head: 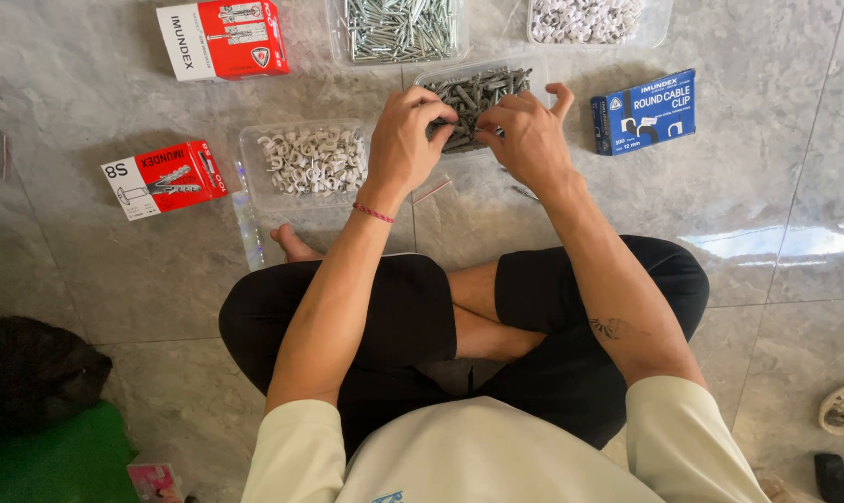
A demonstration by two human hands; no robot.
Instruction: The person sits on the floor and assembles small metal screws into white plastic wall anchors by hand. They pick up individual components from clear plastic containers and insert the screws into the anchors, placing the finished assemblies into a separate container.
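Reaching both hands, left hand (405, 130), right hand (526, 135), into tray of grey plugs (482, 88)

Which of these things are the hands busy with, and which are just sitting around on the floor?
Busy with:
left hand and right hand, both over the clear plastic tray of grey wall plugs

Just lying about:
clear tray of white round clips
clear tray of silver screws
two red-and-white cardboard boxes
blue cardboard box
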